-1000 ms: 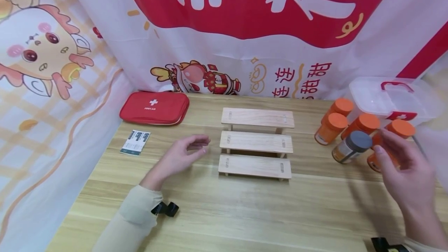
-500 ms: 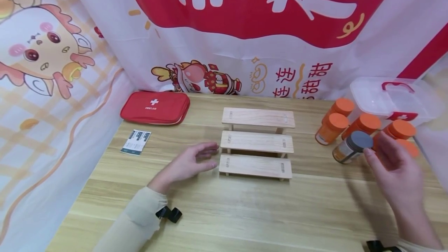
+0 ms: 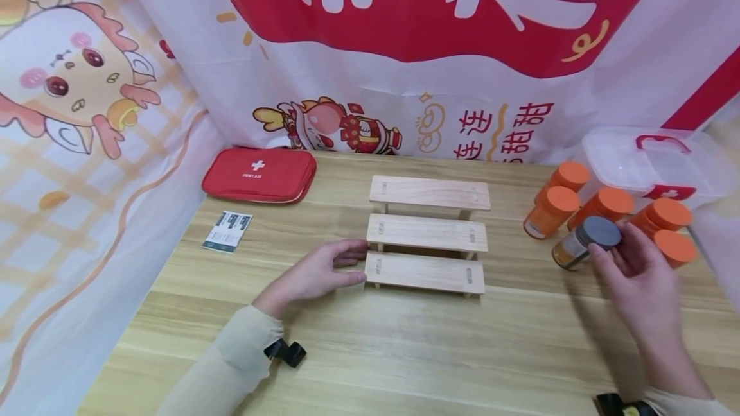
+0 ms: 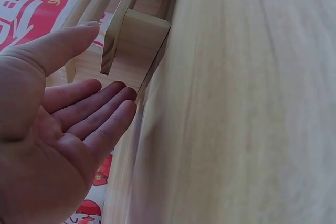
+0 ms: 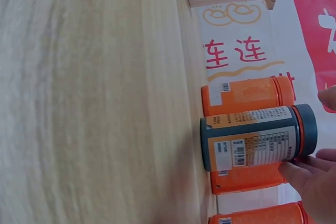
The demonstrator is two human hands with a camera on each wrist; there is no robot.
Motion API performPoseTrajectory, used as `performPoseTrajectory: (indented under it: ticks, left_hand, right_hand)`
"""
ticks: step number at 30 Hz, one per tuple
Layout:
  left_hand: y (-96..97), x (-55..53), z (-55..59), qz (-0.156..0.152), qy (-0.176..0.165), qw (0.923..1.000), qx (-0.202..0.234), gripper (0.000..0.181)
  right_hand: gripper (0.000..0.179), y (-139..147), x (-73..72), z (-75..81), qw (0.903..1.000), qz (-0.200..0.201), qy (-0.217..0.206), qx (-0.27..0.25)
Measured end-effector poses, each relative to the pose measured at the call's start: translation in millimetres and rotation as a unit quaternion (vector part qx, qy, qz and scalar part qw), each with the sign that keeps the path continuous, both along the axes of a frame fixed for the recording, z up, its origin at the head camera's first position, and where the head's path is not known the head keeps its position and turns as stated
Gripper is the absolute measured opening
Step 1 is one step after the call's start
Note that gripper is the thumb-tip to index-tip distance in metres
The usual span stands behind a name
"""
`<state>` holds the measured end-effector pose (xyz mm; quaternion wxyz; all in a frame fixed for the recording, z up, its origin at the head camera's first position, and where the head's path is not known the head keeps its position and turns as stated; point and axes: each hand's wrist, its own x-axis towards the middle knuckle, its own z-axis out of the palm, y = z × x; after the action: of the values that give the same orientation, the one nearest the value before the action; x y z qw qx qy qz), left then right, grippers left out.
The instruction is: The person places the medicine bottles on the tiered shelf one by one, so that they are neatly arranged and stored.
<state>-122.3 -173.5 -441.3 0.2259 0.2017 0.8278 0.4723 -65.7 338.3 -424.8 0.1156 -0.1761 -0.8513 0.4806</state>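
Observation:
A three-tier wooden stand (image 3: pixel 426 234) sits mid-table. At its left end is my left hand (image 3: pixel 315 276), its fingers extended and the thumb apart; in the left wrist view the palm (image 4: pixel 58 182) faces up beside the stand's end, nothing held. A dark-lidded bottle (image 3: pixel 569 251) with a printed label stands upright in front of several orange bottles (image 3: pixel 552 212). My right hand (image 3: pixel 642 291) is at its right side. In the right wrist view the fingertips (image 5: pixel 294 174) reach the bottle near its lid, while the thumb (image 5: pixel 326 98) stays off it.
Behind the bottles stands a clear plastic box (image 3: pixel 618 156) with a red handle. A red first aid pouch (image 3: pixel 260 175) lies at the back left, with a printed card (image 3: pixel 227 232) in front of it. Printed cloth (image 3: pixel 358 76) hangs along the table's back edge.
My right hand has moved left, from over the front right orange bottle to the dark-lidded bottle. My left hand has moved right, up to the stand's left end.

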Motion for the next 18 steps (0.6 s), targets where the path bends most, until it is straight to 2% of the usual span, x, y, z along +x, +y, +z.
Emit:
performPoseTrajectory:
  ticks: [7, 18]
  left_hand:
    - [3.8, 0.3, -1.0, 0.004, 0.009, 0.9992, -0.039, 0.067]
    - [6.9, 2.4, -0.2, 0.009, 0.003, 0.999, -0.045, 0.067]
  right_hand:
    - [0.08, 1, -5.7, -4.7, 0.9979, 0.003, -0.065, 0.009]
    - [0.076, 4, -12.8, -11.7, 0.9959, -0.023, -0.082, 0.03]
